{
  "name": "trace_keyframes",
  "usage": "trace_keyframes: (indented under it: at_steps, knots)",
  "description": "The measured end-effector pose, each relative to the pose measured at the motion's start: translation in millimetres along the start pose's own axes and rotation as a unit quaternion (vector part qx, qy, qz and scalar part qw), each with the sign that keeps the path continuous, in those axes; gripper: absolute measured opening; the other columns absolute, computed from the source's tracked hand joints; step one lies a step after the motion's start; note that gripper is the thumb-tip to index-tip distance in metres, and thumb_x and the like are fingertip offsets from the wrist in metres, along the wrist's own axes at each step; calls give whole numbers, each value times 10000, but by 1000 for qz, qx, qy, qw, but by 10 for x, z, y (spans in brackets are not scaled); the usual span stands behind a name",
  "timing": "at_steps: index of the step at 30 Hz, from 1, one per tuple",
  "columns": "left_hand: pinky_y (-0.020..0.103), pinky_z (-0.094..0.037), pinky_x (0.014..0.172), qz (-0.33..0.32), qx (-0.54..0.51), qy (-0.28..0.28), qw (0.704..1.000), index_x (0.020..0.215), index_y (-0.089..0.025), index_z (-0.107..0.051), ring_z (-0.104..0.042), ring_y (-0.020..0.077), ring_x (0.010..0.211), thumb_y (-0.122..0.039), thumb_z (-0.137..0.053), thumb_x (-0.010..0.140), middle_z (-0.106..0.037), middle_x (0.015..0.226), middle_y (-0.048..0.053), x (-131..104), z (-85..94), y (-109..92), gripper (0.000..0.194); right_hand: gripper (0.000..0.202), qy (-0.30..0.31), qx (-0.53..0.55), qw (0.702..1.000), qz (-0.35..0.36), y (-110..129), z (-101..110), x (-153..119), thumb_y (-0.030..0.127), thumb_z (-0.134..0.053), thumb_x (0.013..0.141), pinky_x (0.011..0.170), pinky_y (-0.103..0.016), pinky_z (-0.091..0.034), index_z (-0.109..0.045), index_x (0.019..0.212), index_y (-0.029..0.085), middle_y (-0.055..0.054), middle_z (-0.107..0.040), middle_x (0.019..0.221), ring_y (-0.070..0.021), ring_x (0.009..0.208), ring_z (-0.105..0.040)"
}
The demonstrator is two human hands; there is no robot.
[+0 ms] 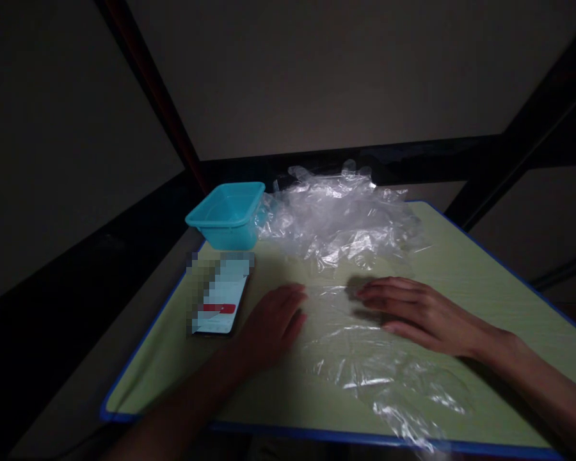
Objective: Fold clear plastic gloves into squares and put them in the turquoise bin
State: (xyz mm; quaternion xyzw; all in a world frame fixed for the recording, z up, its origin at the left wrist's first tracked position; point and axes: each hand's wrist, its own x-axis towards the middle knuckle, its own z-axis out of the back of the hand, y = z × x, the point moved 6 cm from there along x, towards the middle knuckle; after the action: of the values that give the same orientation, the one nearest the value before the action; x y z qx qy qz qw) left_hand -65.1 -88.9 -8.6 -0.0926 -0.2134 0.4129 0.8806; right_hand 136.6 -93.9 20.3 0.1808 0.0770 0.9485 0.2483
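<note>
A thin clear plastic glove (360, 365) lies spread on the table between my hands, its lower end reaching the front edge. My left hand (276, 320) rests at the glove's left edge, thumb apart from the fingers and nothing visible in its grasp. Over the right side of the glove, my right hand (422, 310) has its fingers stretched out, with a shadow beneath the fingertips. It holds nothing. Just beyond both hands is a loose heap of crumpled clear plastic gloves (340, 214), with a few glove fingers sticking up at its top.
A turquoise plastic basket (228, 234) stands at the back left, touching the heap. Left of my left hand lies a phone (223, 298) with its screen lit. The pale table (480, 288) has a blue rim, and a wall rises behind it.
</note>
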Motion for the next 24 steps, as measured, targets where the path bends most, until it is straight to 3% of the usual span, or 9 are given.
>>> trace_keyframes:
  at_steps: [4,8,11,14,19,24]
  knots:
    - [412,-452,933,-51,12,-13,999,1017,-135,-561,-529,225,1090,-162,-395,878,-583,1161,131,-6,22,-55,218,492,21,-28,998,43,319,86,-94,493,-505,844,907,-426,-475,-544,1225,183,-99,-608,1217,-246,1135,-540]
    - [378,-446,922,-96,6,20,995,954,-139,-573,-530,213,1064,-144,-409,873,-580,1150,118,2,44,-168,184,627,40,-75,994,72,691,93,-326,536,-540,802,885,-379,-500,-491,1284,137,-115,-613,1211,-247,1105,-568]
    - [361,-452,900,-106,-22,70,992,917,-136,-588,-546,204,1016,-154,-447,862,-600,1106,103,-10,70,-332,152,624,48,-130,987,84,867,27,-502,562,-533,794,848,-360,-531,-532,1243,129,-98,-622,1196,-241,1078,-590]
    - [368,-428,935,-109,-56,112,986,983,-142,-587,-539,203,1032,-165,-479,860,-604,1105,91,-86,85,-577,165,512,46,-167,982,76,924,-44,-619,463,-553,828,825,-331,-550,-535,1239,159,-52,-625,1194,-212,1043,-613]
    - [297,-432,945,-42,-162,114,979,1135,-193,-543,-521,172,1067,-188,-609,805,-597,1138,42,-263,-23,-872,336,468,25,-143,988,48,915,-65,-676,255,-578,838,821,-303,-554,-487,1289,172,-37,-658,1144,-195,1012,-628]
    - [348,-458,932,53,-229,97,967,1149,-224,-555,-534,205,1069,-160,-671,732,-596,1157,49,-322,-245,-875,438,478,-16,-74,997,-1,891,36,-630,203,-553,843,832,-275,-546,-459,1312,222,-28,-681,1105,-176,966,-647]
